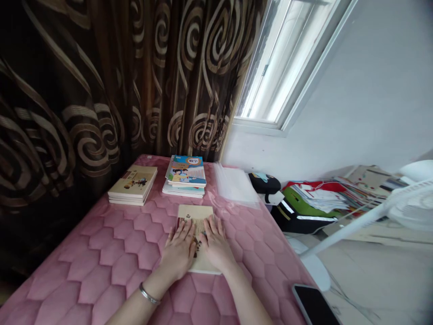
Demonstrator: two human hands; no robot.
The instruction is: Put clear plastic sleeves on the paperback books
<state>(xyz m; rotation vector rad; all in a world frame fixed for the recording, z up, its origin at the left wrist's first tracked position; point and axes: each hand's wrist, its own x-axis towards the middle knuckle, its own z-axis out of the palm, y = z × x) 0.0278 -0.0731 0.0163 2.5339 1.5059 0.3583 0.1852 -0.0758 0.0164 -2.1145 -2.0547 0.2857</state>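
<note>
A cream-coloured book (206, 264) with dark printed characters and small figures lies closed on the pink quilted surface (111, 266). My left hand (179, 248) rests palm down on the left part of its cover, fingers stretched out. On the right part lies my right hand (216, 246), flat as well, with its fingers pointing away from me. Between them, some of the cover picture shows; the rest is hidden under both hands. A silver bracelet (149, 294) circles my left wrist.
A stack of cream books (130, 185) stands at the far left, beside a stack topped by a blue textbook (187, 170). Clear plastic sheets (237, 185) lie at the back right. A phone (316, 304) sits near the right edge, with a white fan (352, 225) beyond it.
</note>
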